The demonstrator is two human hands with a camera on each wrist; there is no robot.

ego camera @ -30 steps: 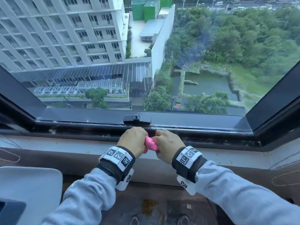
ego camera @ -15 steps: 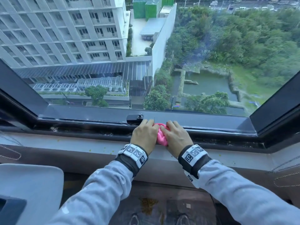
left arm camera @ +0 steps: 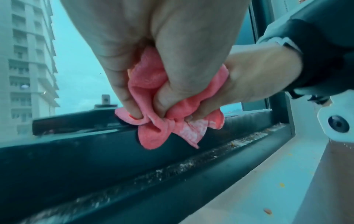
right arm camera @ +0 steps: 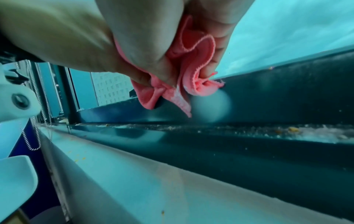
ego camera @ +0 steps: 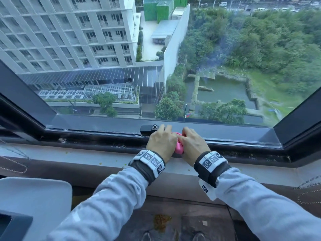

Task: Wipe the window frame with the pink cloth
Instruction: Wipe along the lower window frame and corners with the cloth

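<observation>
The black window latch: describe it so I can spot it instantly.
Find the dark bottom rail of the window frame below the glass. Near its middle, just beside the left hand, sits the small black metal latch, the only raised fitting there, topped by a round knob.

view thru glass + bits round the sill

white high-rise (ego camera: 66,32) top left outside, green-clad block (ego camera: 161,9) behind it, dark slatted roof (ego camera: 107,75) below w/ white grid canopy (ego camera: 97,92) just under that. trees (ego camera: 260,42) fill the right, murky green pond (ego camera: 224,92) below them. indoors: pale sill ledge (ego camera: 90,156) w/ yellow-green crumbs, grey chair corner (ego camera: 34,197) bottom left, bead cord (ego camera: 15,164) at left edge, brown floor (ego camera: 173,214) w/ a yellowish stain (ego camera: 160,221).
</observation>
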